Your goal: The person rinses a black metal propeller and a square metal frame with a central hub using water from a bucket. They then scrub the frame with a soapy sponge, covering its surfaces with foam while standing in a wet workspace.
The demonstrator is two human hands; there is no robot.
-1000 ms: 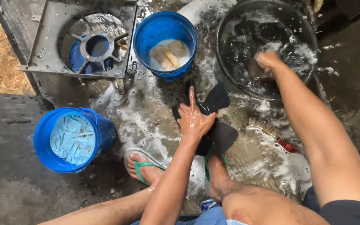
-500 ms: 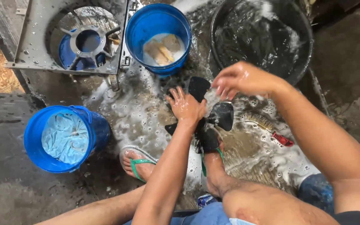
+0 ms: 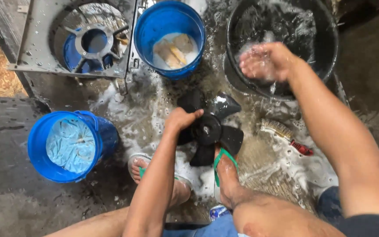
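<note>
Head view, looking down at a wet, soapy concrete floor (image 3: 18, 206).

- Left hand (image 3: 181, 119): fingers curled and closed on one blade of the black fan blade (image 3: 209, 129), at its upper left side.
- Black fan blade: plastic, several vanes around a round hub, lying flat on the floor in the suds, just in front of the person's feet and below the two upper buckets.
- Right hand (image 3: 266, 61): raised over the near rim of the black tub (image 3: 330, 48), wet, fingers loosely cupped and holding nothing; motion blur softens the fingertips.
- Black tub: large, round, at upper right, with foamy water inside.
- Blue bucket (image 3: 145, 30): upper centre, holding pale water and some tan pieces that cannot be made out.
- Second blue bucket (image 3: 38, 149): lower left, well apart from the fan blade, with a light blue crumpled cloth or sheet inside.
- Grey metal fan housing (image 3: 31, 48): upper left, square frame with a round opening and a blue motor part at its centre.
- Scrub brush (image 3: 286, 136): bristle head with a red handle, on the floor just right of the fan blade.
- Feet in green-strapped sandals (image 3: 224, 169): one touching the fan blade's lower edge, the other to its left.
</note>
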